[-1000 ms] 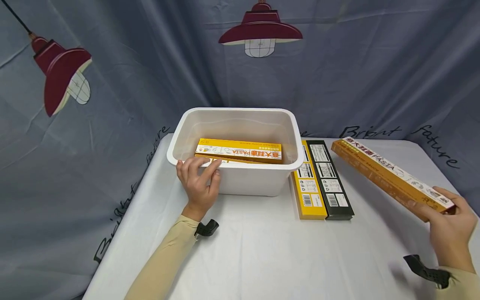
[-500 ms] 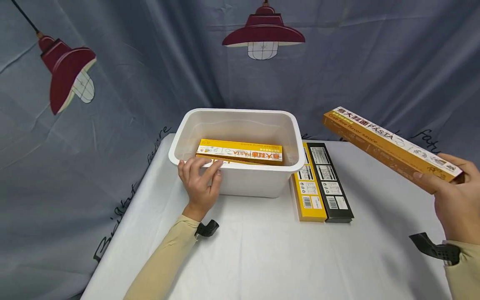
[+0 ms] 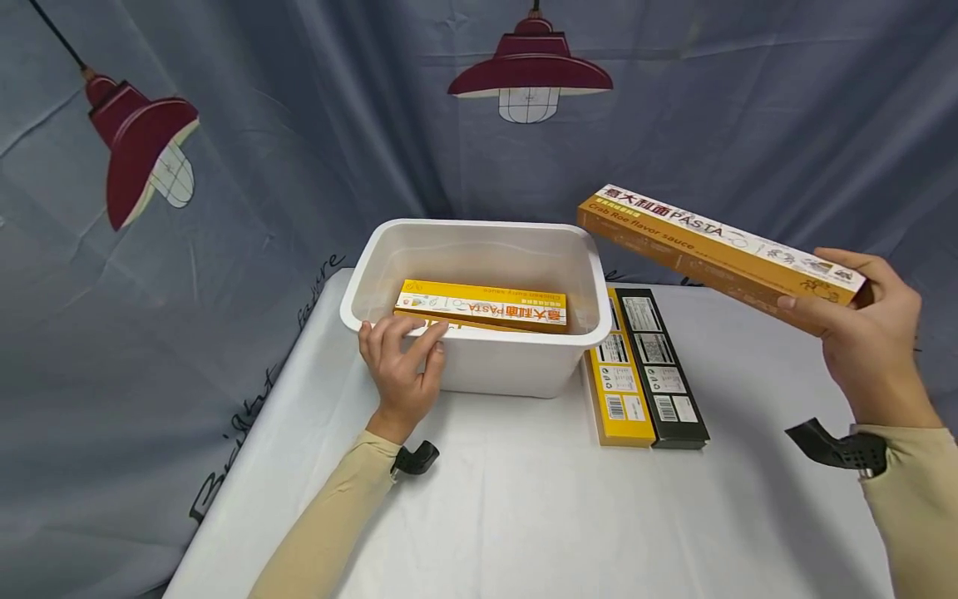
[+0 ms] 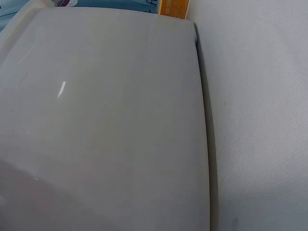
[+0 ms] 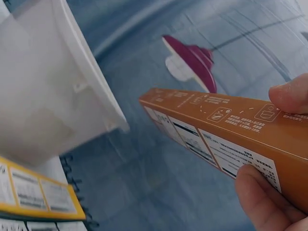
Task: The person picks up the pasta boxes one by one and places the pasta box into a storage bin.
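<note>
My right hand (image 3: 868,333) grips the near end of an orange-brown pasta box (image 3: 703,249), labelled Crab Roe flavor sauce. The box is held up off the table, its far end tilted up beside the right rim of a white plastic bin (image 3: 509,366). In the right wrist view, the thumb lies on one face and a finger (image 5: 262,197) on the labelled face. My left hand (image 3: 400,374) holds the bin's front rim near its left corner, fingers hooked over the edge. Inside the bin lies a yellow pasta box (image 3: 479,301), with another box (image 3: 456,323) partly hidden behind the front rim.
To the right of the bin, a yellow pasta box (image 3: 619,391) and a black pasta box (image 3: 662,374) lie side by side on the white-covered table (image 3: 524,499). A grey-blue curtain (image 3: 299,125) printed with red lamps hangs behind the table.
My right hand has raised the orange-brown pasta box and carried it left, up to the bin's right rim. My left hand stays on the front rim.
</note>
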`<state>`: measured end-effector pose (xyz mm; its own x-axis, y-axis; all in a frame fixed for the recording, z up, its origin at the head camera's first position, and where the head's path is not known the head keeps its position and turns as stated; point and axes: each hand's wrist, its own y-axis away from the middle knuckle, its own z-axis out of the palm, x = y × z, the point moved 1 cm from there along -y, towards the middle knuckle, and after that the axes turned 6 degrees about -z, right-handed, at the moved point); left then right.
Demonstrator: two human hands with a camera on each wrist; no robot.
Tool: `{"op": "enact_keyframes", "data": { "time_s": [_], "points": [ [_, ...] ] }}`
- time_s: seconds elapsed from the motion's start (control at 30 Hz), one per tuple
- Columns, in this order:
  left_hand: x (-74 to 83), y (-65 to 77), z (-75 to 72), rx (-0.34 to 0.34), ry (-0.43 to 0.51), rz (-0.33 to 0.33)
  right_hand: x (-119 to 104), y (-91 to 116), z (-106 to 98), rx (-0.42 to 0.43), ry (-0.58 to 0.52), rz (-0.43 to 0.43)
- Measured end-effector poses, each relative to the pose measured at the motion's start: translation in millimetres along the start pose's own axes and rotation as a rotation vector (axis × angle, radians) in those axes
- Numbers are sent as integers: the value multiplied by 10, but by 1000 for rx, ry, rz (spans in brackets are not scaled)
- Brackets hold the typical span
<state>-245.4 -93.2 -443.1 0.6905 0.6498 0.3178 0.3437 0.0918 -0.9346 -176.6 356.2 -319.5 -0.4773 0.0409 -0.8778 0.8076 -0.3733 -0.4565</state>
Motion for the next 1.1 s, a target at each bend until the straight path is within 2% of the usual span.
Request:
{"op": "enact_keyframes", "data": {
  "time_s": [0.13, 0.33, 0.7, 0.93, 1.1],
  "points": [
    [8, 2, 0, -2, -1, -2, -27, -71, 196, -59, 42, -5],
    [16, 6, 5, 1, -3, -1, -51, -161, 443, -148, 209, -10],
    [27, 2, 5, 3, -4, 5, -60, -280, 879, -243, 265, -25],
    [16, 12, 2, 15, -9, 12, -111, -325, 1214, -349, 445, -14],
    [11, 10, -4, 26, -5, 10, -107, -362, 1498, -408, 388, 39]
  ]
}}
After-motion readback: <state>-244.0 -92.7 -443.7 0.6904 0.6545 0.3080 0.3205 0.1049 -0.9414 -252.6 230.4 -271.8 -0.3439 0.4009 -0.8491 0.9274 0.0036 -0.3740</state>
